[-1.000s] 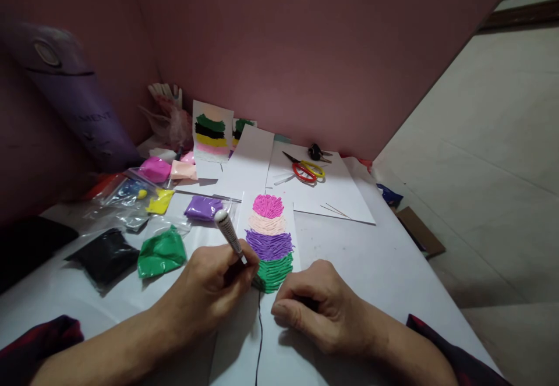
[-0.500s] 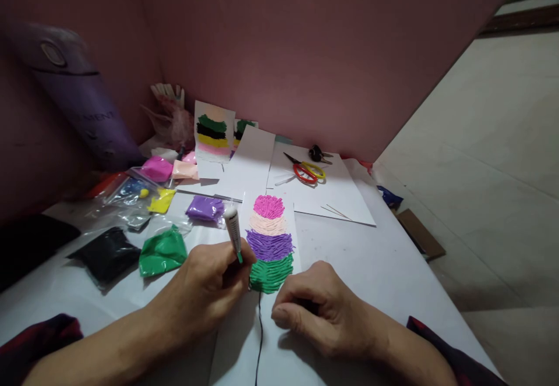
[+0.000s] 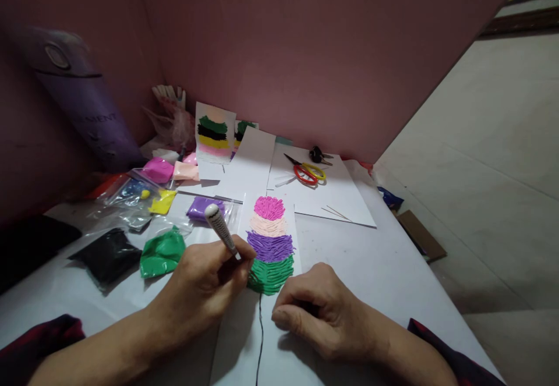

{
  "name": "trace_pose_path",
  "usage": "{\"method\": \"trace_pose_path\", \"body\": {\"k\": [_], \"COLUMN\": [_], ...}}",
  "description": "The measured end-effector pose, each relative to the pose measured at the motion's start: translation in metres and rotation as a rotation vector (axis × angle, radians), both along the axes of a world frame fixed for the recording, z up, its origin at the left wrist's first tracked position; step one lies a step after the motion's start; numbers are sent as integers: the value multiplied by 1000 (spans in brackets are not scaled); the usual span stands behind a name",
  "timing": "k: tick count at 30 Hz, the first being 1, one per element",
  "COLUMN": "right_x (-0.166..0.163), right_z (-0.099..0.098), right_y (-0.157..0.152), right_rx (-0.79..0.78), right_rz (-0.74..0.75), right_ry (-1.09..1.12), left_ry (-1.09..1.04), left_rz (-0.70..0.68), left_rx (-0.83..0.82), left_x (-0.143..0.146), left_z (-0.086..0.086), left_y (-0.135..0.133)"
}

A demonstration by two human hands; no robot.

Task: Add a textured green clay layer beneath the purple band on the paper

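Observation:
My left hand [image 3: 209,287] is closed around a white pen-like tool [image 3: 220,229]; its lower end is hidden by my fingers. That hand rests against the left side of a green clay band [image 3: 271,275]. Above the green, textured clay continues on the paper strip [image 3: 279,339] in purple [image 3: 271,247], pale peach [image 3: 268,226] and bright pink [image 3: 269,207]. A drawn black line [image 3: 261,333] runs down from the clay. My right hand [image 3: 325,310] lies curled on the paper just right of that line, thumb against the forefinger, nothing visible in it.
Bags of black [image 3: 107,258], green [image 3: 162,253], purple [image 3: 198,208] and yellow clay [image 3: 162,202] lie at left. Scissors [image 3: 305,173] and thin sticks [image 3: 336,212] lie on white board [image 3: 349,199] behind. A purple bottle [image 3: 91,106] leans at the back left.
The white tool has tilted further left in my left hand, its top end moving left. My right hand and the clay look the same.

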State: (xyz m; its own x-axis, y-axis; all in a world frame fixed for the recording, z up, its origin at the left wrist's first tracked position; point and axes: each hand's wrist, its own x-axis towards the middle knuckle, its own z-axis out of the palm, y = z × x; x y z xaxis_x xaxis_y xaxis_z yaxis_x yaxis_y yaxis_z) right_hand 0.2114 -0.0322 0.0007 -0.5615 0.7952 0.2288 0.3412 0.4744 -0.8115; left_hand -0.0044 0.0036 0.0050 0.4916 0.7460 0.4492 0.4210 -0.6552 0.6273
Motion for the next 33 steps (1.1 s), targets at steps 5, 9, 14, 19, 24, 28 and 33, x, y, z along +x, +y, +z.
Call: {"method": "trace_pose_path", "body": {"k": [5, 9, 14, 19, 24, 28, 33], "right_x": [0, 1, 1, 0, 0, 1, 1], "right_z": [-1, -1, -1, 0, 1, 1, 0], "right_y": [0, 0, 0, 0, 0, 0, 0], "right_rx": [4, -2, -20, -14, -8, -9, -9], "right_rz": [5, 8, 4, 5, 6, 20, 9], "right_ry": [-18, -20, -5, 7, -4, -29, -16], "left_ry": [-18, 11, 18, 54, 109, 71, 31], "left_rz": [-31, -59, -61, -28, 38, 101, 48], "left_rx": [-87, -106, -45, 67, 216, 295, 97], "left_x": [1, 2, 2, 1, -1, -4, -4], "left_z": [1, 4, 6, 8, 12, 12, 8], "left_y": [0, 1, 4, 6, 5, 5, 5]}}
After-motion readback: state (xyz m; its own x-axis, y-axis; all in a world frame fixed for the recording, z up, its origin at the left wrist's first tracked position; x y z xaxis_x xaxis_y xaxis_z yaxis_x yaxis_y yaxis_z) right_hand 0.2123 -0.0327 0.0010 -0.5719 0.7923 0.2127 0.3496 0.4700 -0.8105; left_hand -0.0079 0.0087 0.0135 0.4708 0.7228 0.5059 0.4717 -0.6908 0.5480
